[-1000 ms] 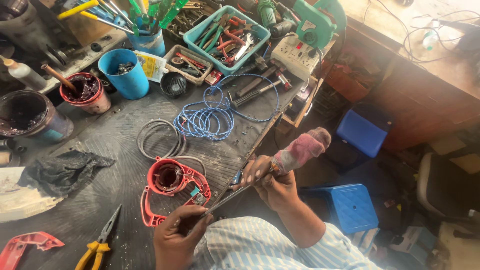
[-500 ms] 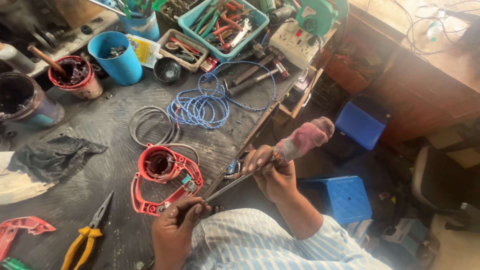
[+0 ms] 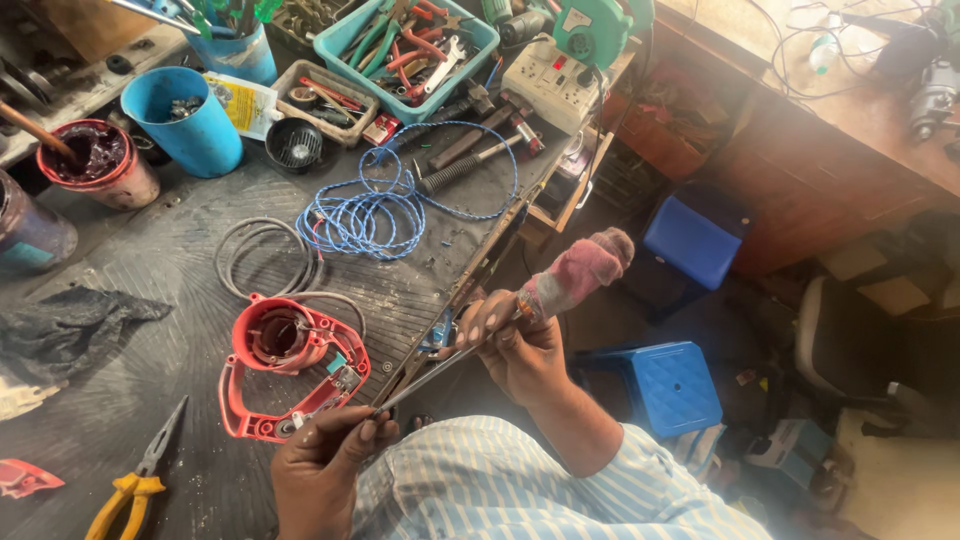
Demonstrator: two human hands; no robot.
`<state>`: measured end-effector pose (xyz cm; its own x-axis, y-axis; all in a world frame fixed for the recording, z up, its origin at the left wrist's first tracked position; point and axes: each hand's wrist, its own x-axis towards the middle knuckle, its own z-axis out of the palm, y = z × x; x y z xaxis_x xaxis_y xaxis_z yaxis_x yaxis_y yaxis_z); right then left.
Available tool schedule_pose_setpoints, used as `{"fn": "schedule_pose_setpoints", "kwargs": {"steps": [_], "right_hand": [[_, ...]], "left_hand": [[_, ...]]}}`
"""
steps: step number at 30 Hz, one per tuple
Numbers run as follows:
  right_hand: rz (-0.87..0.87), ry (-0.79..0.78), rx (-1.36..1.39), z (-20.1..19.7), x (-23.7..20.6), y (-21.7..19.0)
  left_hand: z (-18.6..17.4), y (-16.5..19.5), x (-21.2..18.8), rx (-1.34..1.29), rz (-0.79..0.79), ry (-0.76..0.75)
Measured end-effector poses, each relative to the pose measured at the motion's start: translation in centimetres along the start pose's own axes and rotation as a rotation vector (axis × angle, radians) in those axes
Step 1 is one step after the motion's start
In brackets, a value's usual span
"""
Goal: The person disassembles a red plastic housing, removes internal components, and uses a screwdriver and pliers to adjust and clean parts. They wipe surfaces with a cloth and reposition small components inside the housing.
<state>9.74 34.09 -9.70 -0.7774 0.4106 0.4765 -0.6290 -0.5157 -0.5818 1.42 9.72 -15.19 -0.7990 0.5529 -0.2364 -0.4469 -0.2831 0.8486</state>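
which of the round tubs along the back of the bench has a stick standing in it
The red tub at the far left, filled with dark paste, has the stick leaning in it. The blue cup beside it holds only small dark parts.

Seeing a red tool housing (image 3: 290, 365) on the dark grey counter (image 3: 150, 250), blue coiled wire (image 3: 370, 215), a grey cable loop (image 3: 265, 255), yellow-handled pliers (image 3: 135, 485), a teal tray (image 3: 405, 45), a blue cup (image 3: 190, 120). Pink rag-wrapped handle (image 3: 575, 275), blue-white striped sleeve (image 3: 520, 490), blue stools (image 3: 665, 385).
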Motion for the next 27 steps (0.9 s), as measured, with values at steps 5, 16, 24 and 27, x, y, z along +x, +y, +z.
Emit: {"fn": "schedule_pose_setpoints", "kwargs": {"steps": [5, 16, 24, 27], "right_hand": [[0.020, 0.070, 0.046, -0.2, -0.6, -0.2], [0.000, 0.010, -0.101, 2.0, 0.1, -0.1], [-0.084, -0.058, -0.234, 4.4, 1.8, 0.1], [-0.034, -0.086, -0.258, 4.5, 2.3, 0.0]], "left_hand": [[1.0, 0.2, -0.4, 0.033, 0.015, 0.023], [-0.7, -1.4, 1.7, -0.169, -0.025, 0.028], [-2.7, -1.5, 3.0, -0.307, -0.046, 0.012], [-1.9, 0.5, 2.9, 0.280, 0.030, 0.085]]}}
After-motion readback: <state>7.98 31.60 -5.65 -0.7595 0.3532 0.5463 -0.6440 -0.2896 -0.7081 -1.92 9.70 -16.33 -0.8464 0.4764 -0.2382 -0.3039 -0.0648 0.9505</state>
